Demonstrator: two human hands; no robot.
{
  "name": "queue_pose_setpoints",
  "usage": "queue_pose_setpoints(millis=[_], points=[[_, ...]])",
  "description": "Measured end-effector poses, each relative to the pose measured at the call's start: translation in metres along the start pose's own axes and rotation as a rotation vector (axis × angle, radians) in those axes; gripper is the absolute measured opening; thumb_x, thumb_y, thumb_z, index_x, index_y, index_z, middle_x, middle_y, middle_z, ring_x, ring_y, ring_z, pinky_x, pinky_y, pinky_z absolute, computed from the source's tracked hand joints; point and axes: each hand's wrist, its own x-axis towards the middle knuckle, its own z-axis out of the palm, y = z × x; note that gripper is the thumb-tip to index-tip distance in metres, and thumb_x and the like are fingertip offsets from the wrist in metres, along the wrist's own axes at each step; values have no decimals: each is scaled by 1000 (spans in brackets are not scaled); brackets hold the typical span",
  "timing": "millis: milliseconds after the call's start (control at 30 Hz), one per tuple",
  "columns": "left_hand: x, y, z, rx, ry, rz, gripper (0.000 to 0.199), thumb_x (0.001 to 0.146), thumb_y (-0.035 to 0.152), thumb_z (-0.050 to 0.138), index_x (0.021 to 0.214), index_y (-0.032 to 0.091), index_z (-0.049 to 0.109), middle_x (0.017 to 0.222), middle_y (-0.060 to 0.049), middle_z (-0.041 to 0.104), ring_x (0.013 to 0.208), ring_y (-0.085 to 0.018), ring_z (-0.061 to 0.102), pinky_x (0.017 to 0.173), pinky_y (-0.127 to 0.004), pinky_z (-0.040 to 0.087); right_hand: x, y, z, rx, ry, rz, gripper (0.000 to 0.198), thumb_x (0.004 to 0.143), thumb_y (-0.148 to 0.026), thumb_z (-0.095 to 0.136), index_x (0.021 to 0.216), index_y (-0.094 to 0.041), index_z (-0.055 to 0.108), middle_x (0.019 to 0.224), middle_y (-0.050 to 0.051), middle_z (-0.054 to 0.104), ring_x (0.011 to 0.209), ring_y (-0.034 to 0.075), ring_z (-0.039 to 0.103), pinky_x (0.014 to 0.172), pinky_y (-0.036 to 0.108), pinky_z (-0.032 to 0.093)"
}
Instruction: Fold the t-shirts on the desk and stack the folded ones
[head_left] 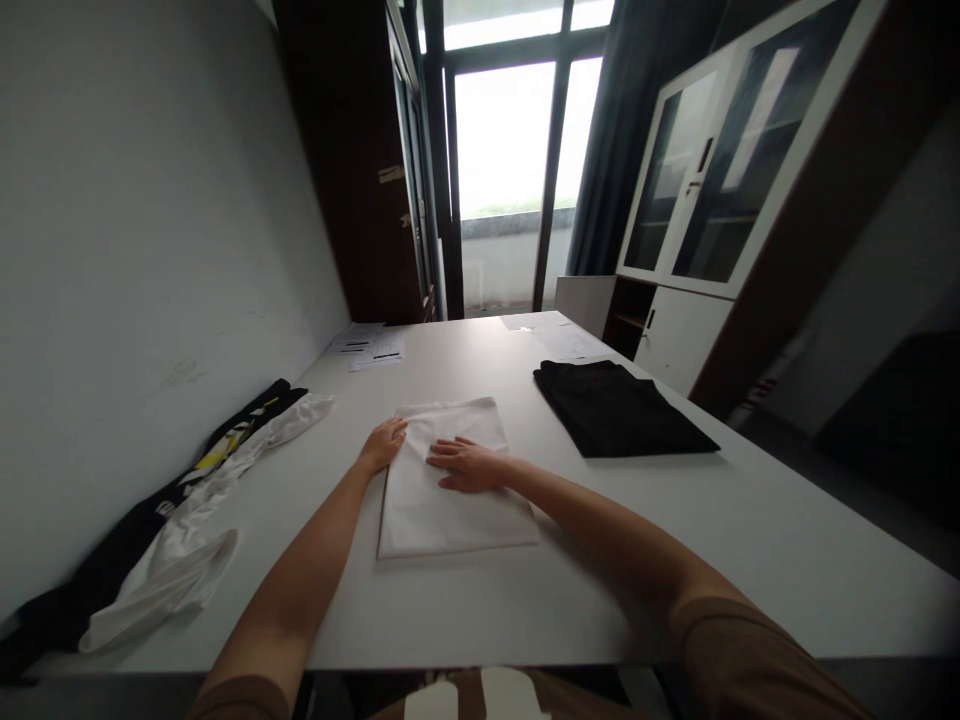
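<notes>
A folded white cloth, perhaps a garment (457, 525), lies flat on the white table in front of me, roughly rectangular with slight wrinkles near its top. My left hand (384, 443) rests on its upper left edge, fingers stretched out. Flat across the middle of the cloth lies my right hand (466, 465), its fingers spread and pointing left. Neither hand grips anything. The underside of both palms is hidden.
Folded black cloth (622, 408) sits to the right on the table (465, 620). Crumpled white cloth (180, 545) and black cloth with yellow print (225, 440) lie along the left wall. Papers (377, 350) are at the far end. A glass-door cabinet (697, 180) stands right.
</notes>
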Motion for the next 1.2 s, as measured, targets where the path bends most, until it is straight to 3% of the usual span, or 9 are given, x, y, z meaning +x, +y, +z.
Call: queue_pose_setpoints(millis=[100, 233, 767, 967, 1100, 1200], points=[[0, 0, 1, 2, 3, 9, 45, 99, 26, 46, 139, 17, 66, 154, -8, 56, 148, -21, 45, 127, -36, 28, 2, -5, 2, 38, -16, -66, 61, 102, -54, 55, 158, -34, 45, 165, 5, 39, 155, 23, 31, 128, 45, 15], [0, 1, 1, 3, -2, 8, 45, 99, 25, 46, 139, 17, 66, 155, -8, 55, 148, -21, 45, 127, -36, 28, 5, 2, 5, 48, -3, -31, 58, 102, -53, 54, 157, -36, 47, 166, 2, 38, 155, 23, 30, 128, 46, 15], [-3, 8, 0, 39, -11, -5, 44, 100, 27, 47, 140, 20, 65, 155, -8, 55, 149, -22, 43, 127, -39, 26, -14, 91, -4, -95, 153, 576, 60, 102, -56, 47, 157, -31, 47, 167, 6, 35, 156, 28, 27, 125, 53, 21], [-4, 10, -2, 49, -11, 1, 44, 100, 27, 47, 140, 20, 65, 155, -8, 55, 148, -23, 44, 127, -39, 27, -19, 104, -4, -118, 212, 671, 54, 103, -51, 46, 152, -29, 54, 165, 7, 39, 154, 29, 30, 124, 55, 23], [-8, 24, -3, 120, -25, -33, 43, 101, 29, 48, 141, 23, 62, 157, -8, 52, 150, -25, 40, 126, -45, 26, -18, 103, -2, -118, 217, 663, 53, 103, -49, 48, 151, -29, 55, 165, 7, 40, 154, 28, 31, 123, 52, 27], [-17, 51, 1, 195, -41, 50, 42, 101, 33, 50, 142, 25, 60, 156, -9, 52, 150, -29, 38, 126, -53, 22, -18, 104, -1, -122, 222, 657, 52, 103, -49, 48, 150, -29, 56, 164, 7, 41, 153, 28, 32, 123, 51, 28]])
